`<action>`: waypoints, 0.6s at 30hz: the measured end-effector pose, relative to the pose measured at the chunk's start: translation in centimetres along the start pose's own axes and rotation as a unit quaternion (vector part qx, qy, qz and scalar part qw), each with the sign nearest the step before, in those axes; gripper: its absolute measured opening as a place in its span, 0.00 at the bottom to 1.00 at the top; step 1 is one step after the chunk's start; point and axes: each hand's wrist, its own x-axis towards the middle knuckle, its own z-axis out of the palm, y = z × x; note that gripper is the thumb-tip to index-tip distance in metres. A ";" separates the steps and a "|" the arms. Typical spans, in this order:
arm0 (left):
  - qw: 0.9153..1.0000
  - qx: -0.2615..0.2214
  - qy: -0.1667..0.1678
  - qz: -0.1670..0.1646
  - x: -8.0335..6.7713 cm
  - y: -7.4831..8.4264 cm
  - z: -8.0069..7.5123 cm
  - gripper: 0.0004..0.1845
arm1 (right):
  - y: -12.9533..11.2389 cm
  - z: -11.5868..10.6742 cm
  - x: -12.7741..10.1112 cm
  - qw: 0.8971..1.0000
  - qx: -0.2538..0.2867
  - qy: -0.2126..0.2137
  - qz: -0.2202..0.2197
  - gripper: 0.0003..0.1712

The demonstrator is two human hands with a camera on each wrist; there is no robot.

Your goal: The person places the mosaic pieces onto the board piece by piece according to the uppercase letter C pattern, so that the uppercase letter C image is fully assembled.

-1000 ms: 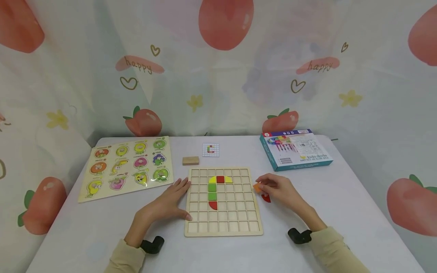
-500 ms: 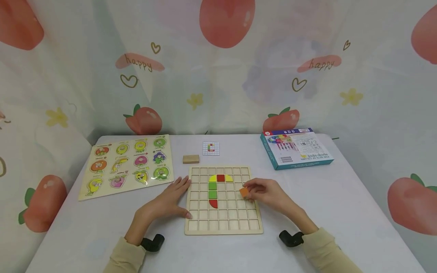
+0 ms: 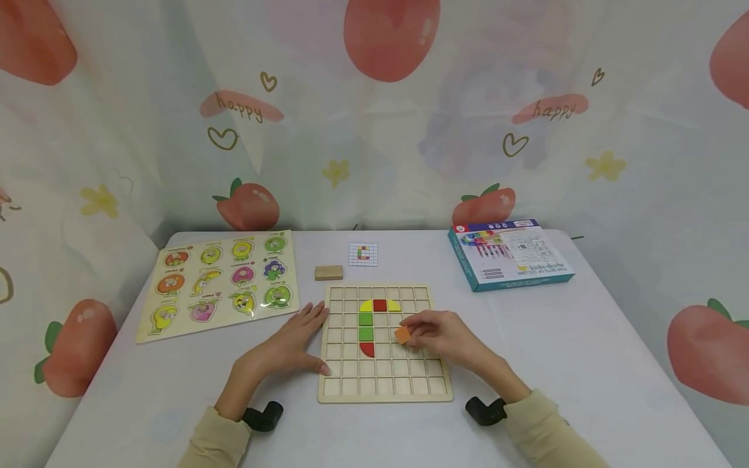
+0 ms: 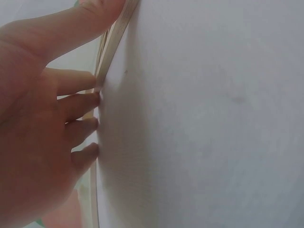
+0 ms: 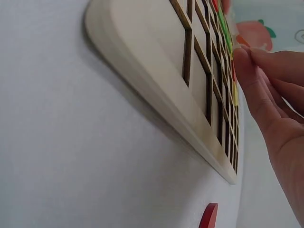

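A wooden grid board (image 3: 385, 398) lies on the table. My right hand (image 3: 441, 335) pinches an orange tile (image 3: 402, 335) over its right half, tilted above the squares. On the board a red square tile (image 3: 380, 305) sits between two yellow quarter-round tiles. Below the left yellow one run two green tiles (image 3: 365, 326) and a red quarter-round tile (image 3: 367, 350). My left hand (image 3: 292, 348) rests against the board's left edge with spread fingers; the left wrist view shows its fingertips at the rim. A loose red piece (image 5: 209, 216) lies right of the board.
Behind the board are a small wooden block (image 3: 329, 273) and a pattern card (image 3: 363, 254) with a coloured C shape. A fruit puzzle board (image 3: 219, 286) stands at the left. At the back right lies a teal-edged box (image 3: 511, 255).
My right hand has carried the orange tile leftward from beside the board to over its right half. The left hand keeps its place at the left edge.
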 end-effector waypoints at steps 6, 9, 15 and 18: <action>1.000 -0.004 -0.004 -0.010 0.1 0.1 -0.1 0.61 | -0.4 0.8 0.2 1.000 -0.007 -0.009 -0.011 0.16; 1.000 -0.002 -0.004 -0.012 0.1 0.1 -0.1 0.61 | -0.5 1.2 0.4 1.000 -0.018 -0.009 -0.020 0.15; 1.000 -0.004 -0.003 -0.014 0.2 0.0 -0.1 0.61 | -0.8 1.9 0.8 0.998 -0.042 -0.019 -0.030 0.15; 1.000 -0.004 -0.005 -0.011 0.2 0.0 0.0 0.61 | -0.8 2.1 0.9 0.997 -0.050 -0.026 -0.044 0.15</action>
